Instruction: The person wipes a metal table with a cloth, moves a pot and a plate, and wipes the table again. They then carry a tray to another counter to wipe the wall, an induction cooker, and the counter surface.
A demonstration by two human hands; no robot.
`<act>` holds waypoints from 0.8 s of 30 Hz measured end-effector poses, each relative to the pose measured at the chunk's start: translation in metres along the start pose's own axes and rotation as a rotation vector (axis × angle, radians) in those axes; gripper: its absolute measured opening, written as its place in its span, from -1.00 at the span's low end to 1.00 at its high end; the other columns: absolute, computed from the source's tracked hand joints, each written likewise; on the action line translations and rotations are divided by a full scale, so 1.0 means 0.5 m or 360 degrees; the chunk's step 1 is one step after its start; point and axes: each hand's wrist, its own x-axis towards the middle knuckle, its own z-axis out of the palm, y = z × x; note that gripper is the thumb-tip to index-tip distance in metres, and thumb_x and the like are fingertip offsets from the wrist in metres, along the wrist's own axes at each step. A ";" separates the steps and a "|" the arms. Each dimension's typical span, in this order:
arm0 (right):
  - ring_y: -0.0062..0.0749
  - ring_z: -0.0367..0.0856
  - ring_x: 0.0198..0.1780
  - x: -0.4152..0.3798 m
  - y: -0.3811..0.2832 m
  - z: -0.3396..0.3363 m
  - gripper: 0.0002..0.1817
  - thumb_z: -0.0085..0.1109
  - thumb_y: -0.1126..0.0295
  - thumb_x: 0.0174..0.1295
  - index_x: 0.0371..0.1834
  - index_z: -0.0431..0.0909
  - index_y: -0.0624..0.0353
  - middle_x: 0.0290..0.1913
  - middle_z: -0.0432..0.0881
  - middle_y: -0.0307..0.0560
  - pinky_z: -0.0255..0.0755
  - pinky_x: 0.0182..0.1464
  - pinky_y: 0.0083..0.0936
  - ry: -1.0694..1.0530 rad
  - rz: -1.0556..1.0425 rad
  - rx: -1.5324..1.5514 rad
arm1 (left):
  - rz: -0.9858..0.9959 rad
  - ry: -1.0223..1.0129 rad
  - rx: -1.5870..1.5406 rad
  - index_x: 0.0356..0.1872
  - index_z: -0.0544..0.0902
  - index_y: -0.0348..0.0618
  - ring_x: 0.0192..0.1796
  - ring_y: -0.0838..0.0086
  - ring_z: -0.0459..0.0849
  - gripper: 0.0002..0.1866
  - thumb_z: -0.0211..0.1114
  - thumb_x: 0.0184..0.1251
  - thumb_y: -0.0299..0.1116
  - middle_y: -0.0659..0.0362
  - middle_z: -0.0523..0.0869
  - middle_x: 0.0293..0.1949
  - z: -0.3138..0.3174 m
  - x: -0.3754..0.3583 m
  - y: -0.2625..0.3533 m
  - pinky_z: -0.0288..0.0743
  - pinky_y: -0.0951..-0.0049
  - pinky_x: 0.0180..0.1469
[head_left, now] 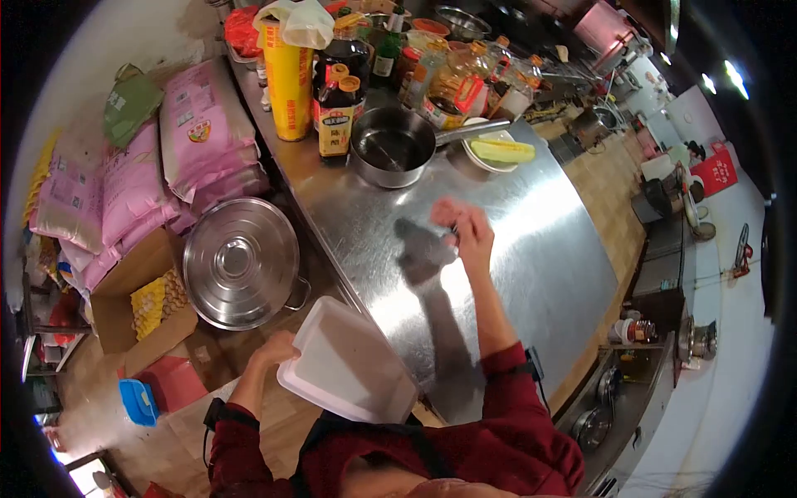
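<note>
My left hand (281, 347) is closed on the near-left rim of a white plastic tub (344, 353), which is tilted over the table's left edge. The tub's inside shows bare. Above the steel table (531, 241), my right hand (475, 238) pinches a soft, pinkish lump (449, 211); blur hides whether it is cloth or meat. Its dark shadow falls on the metal. Beyond that hand stand a steel saucepan (392, 148) and a white bowl (486, 158) with a pale green, peeled-looking vegetable (502, 151) across it.
Dark sauce bottles (339, 120), a yellow canister (287, 79) and oil jugs (452, 87) crowd the table's far end. On the left are a large lidded steel pot (241, 263), a carton (137, 286) of eggs and stacked pink sacks (203, 124). Shelving (631, 390) lines the right.
</note>
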 end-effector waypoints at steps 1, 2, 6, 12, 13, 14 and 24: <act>-0.40 0.57 -0.19 0.058 0.015 -0.009 -0.74 -0.02 0.55 0.24 -0.03 0.55 0.20 -0.13 0.56 -0.08 0.50 -0.24 -0.45 0.0027 0.0002 -0.0140 | -0.0019 -0.0033 0.0088 -0.31 0.69 -0.26 -0.25 0.20 0.69 -0.68 0.27 -0.18 -0.35 -0.08 0.71 -0.36 -0.003 -0.006 0.013 0.51 0.29 -0.17; -0.40 0.57 -0.19 0.125 0.050 -0.017 -0.74 -0.02 0.55 0.24 -0.03 0.55 0.20 -0.13 0.56 -0.08 0.50 -0.24 -0.45 0.0004 -0.0012 -0.0124 | -0.0039 -0.0059 0.0175 -0.31 0.69 -0.26 -0.27 0.20 0.69 -0.68 0.26 -0.17 -0.36 -0.08 0.71 -0.36 -0.009 -0.012 0.034 0.52 0.30 -0.18; -0.14 0.45 0.08 0.306 0.179 -0.011 -0.66 0.06 0.35 0.19 0.06 0.52 0.04 0.11 0.47 -0.03 0.39 0.02 -0.18 0.0164 -0.0485 -0.1225 | -0.0201 -0.0067 0.0140 -0.31 0.68 -0.30 -0.27 0.19 0.70 -0.66 0.28 -0.19 -0.33 -0.09 0.71 -0.36 -0.002 -0.009 0.042 0.53 0.29 -0.22; -0.01 0.38 0.16 0.330 0.243 -0.009 -0.51 0.09 0.28 0.02 0.12 0.51 0.01 0.13 0.49 -0.02 0.25 0.16 -0.12 -0.0098 -0.0929 -0.1669 | -0.0141 -0.0022 0.0212 -0.37 0.66 -0.34 -0.26 0.14 0.70 -0.67 0.29 -0.19 -0.31 -0.11 0.69 -0.39 0.023 0.005 0.000 0.53 0.23 -0.21; -0.02 0.39 0.14 0.304 0.232 -0.010 -0.53 0.09 0.31 0.01 0.08 0.53 0.02 0.11 0.50 -0.02 0.25 0.16 -0.11 -0.0186 -0.0926 -0.1600 | -0.0148 0.0022 0.0229 -0.39 0.66 -0.34 -0.26 0.13 0.70 -0.68 0.29 -0.19 -0.31 -0.11 0.68 -0.41 0.019 0.005 0.006 0.54 0.22 -0.22; -0.02 0.41 0.13 0.280 0.215 -0.007 -0.54 0.09 0.34 -0.01 0.05 0.56 0.04 0.09 0.52 -0.02 0.25 0.15 -0.10 -0.0271 -0.0945 -0.1531 | -0.0149 0.0042 0.0206 -0.39 0.66 -0.34 -0.26 0.13 0.70 -0.68 0.29 -0.19 -0.31 -0.11 0.68 -0.41 0.010 0.008 0.013 0.54 0.22 -0.22; -0.15 0.54 0.01 -0.156 0.124 0.180 -0.61 0.10 0.51 -0.22 -0.21 0.65 0.07 -0.04 0.61 -0.14 0.36 0.05 -0.22 -0.0612 -0.1064 -0.1029 | 0.0075 -0.0096 -0.0059 -0.36 0.67 -0.35 -0.46 0.22 0.70 -0.70 0.26 -0.17 -0.37 -0.02 0.68 -0.49 -0.023 0.083 -0.022 0.58 0.27 -0.48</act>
